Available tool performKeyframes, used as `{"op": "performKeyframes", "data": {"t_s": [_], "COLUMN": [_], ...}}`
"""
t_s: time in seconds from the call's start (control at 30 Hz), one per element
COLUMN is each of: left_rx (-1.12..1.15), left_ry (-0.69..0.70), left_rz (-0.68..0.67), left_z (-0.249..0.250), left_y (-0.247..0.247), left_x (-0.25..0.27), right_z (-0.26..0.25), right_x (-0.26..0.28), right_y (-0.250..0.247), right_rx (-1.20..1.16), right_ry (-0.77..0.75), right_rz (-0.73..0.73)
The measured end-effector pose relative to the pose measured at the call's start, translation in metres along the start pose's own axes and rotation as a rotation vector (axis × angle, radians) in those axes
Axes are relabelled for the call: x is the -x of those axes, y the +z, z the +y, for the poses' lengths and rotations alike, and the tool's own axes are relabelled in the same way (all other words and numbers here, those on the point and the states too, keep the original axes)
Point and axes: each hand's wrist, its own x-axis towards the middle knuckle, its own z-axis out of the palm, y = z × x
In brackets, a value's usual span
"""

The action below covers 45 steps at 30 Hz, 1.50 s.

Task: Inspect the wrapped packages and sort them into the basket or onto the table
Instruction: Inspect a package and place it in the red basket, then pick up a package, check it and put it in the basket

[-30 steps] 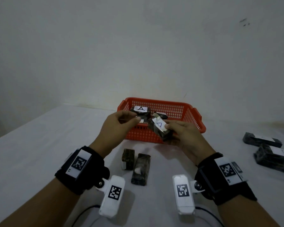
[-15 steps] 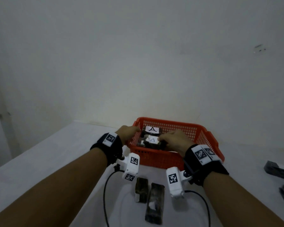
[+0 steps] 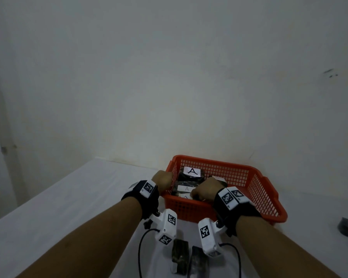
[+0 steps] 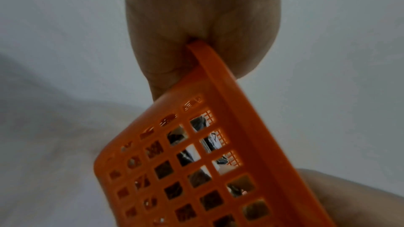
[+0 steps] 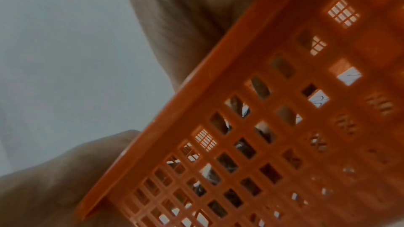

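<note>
Both hands reach into the orange basket [image 3: 259, 189] at lower centre: left hand [image 3: 162, 180] grips its near rim; right hand [image 3: 206, 190] probably clasps an A-labelled package [image 3: 186, 189], fingers hidden. Placing step; next, let go and withdraw.

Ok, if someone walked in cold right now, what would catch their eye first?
The orange basket on the white table against the wall, holding dark wrapped packages with white labels marked A. Both hands are at its near side: the left hand grips the near-left corner of the rim, the right hand reaches down inside among the packages. Two more dark packages lie on the table between the forearms.
</note>
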Motion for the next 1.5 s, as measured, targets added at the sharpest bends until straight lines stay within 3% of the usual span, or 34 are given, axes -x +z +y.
{"op": "performKeyframes", "data": {"t_s": [0.5, 1.03, 1.23, 1.33, 1.43, 1.5], "left_rx": [-0.028, -0.004, -0.029, -0.020, -0.233, -0.417], "left_ry": [0.025, 0.003, -0.019, -0.113, -0.131, -0.096], "left_rz": [0.002, -0.036, -0.066, -0.134, -0.163, -0.132], "left_z": [-0.007, -0.005, 0.002, 0.010, 0.017, 0.022], "left_y": [0.005, 0.004, 0.001, -0.006, -0.016, -0.024], "left_x": [-0.006, -0.003, 0.007, 0.017, 0.037, 0.057], "right_z": [0.004, 0.009, 0.006, 0.007, 0.012, 0.018], "right_x": [0.003, 0.010, 0.029, 0.054, 0.084, 0.103], "right_y": [0.002, 0.001, -0.014, -0.025, -0.032, -0.034], "right_rx": [-0.057, -0.068, -0.082, -0.088, -0.162, -0.181], "right_ry": [0.038, 0.032, -0.094, -0.234, -0.357, -0.410], "right_rz": [-0.045, 0.023, 0.161, 0.285, 0.391, 0.389]}}
